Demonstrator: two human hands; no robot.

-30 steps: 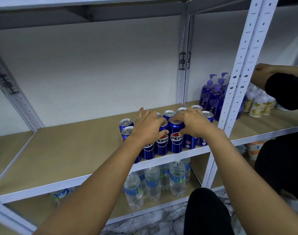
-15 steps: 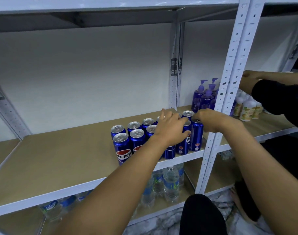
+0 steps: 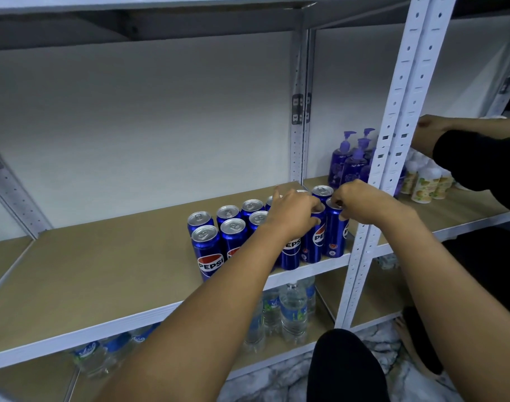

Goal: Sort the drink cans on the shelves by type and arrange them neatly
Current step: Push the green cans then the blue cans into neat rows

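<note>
Pepsi cans (image 3: 207, 250): two upright rows at the shelf (image 3: 103, 271) front edge, right end. Left hand (image 3: 294, 216) grip curled over a front can's top; right hand (image 3: 361, 206) pinches the end can (image 3: 335, 236), likely squaring the row flush.

"PEPSI" on blue cans (image 3: 209, 253)

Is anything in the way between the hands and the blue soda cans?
No. Both hands are already on the Pepsi cans: the left hand lies over the middle ones, and the right hand pinches the rightmost can at its top.
</note>
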